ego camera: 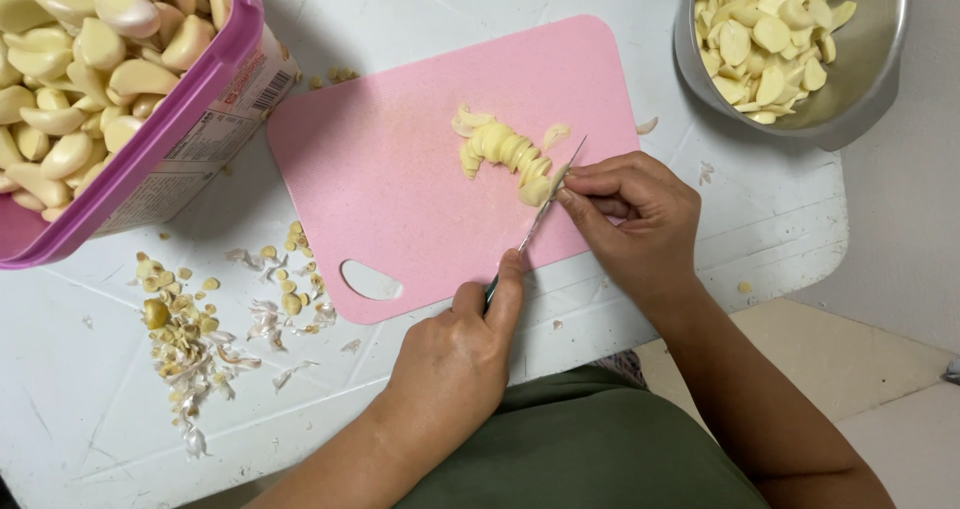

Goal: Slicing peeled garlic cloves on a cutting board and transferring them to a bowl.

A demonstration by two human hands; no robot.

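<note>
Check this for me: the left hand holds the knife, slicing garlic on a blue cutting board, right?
Not quite. In the head view the cutting board is pink, not blue. The left hand does hold the knife, slicing garlic.

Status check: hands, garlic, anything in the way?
Left hand grips knife. Right hand steadies garlic, part-sliced on pink board. Nothing blocking.

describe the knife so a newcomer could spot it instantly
Start at the pink cutting board mid-table. At its right edge, a row of sliced garlic meets the knife: a thin blade, handle hidden in the left hand, the only metal tool on the board.
</note>
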